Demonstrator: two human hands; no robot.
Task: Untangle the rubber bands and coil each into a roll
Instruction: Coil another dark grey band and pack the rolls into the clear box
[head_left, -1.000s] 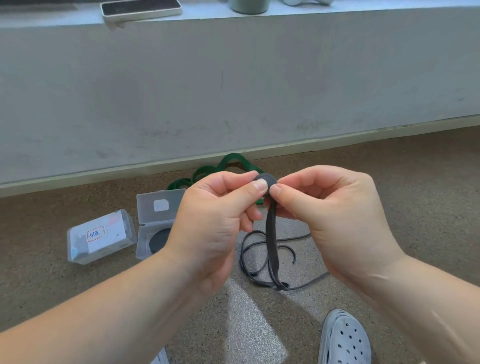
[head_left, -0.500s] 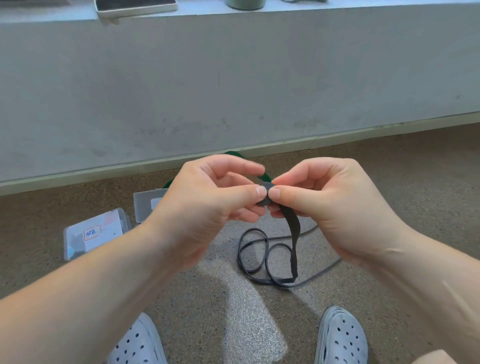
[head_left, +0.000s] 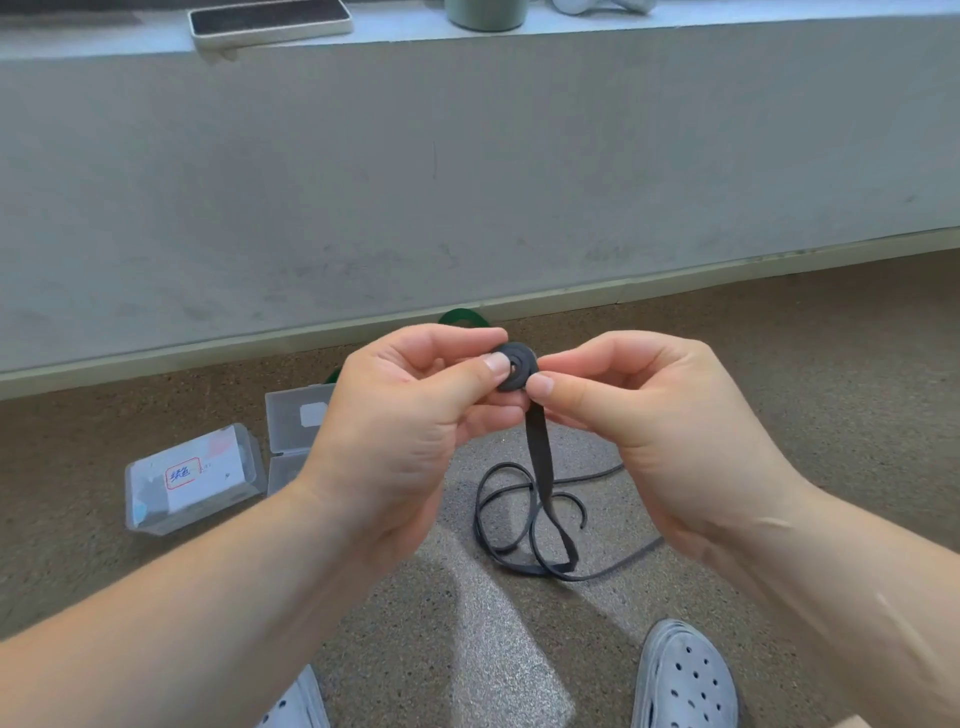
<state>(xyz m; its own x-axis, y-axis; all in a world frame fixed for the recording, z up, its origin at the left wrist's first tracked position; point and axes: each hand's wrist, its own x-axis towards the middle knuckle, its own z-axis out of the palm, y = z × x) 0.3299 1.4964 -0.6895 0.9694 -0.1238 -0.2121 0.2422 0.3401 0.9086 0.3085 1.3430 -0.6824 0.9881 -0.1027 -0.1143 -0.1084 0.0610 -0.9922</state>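
Note:
A black rubber band is partly wound into a small flat roll (head_left: 521, 364) held in the air between my hands. My left hand (head_left: 410, 431) pinches the roll with thumb and fingers. My right hand (head_left: 654, 426) pinches its right edge with thumb and forefinger. The band's loose tail (head_left: 540, 457) hangs down from the roll to a tangle of loops (head_left: 524, 525) on the floor. A green rubber band (head_left: 460, 317) lies behind my hands by the wall, mostly hidden.
A closed clear plastic box with a label (head_left: 192, 478) and an open clear box (head_left: 291, 431) sit on the brown floor at left. A grey low wall (head_left: 467, 182) runs across the back. My two grey clogs (head_left: 685, 680) are at the bottom.
The roll has turned so its flat spiral face shows. The hanging tail swung from slanted to nearly straight down, and both hands stayed on the roll.

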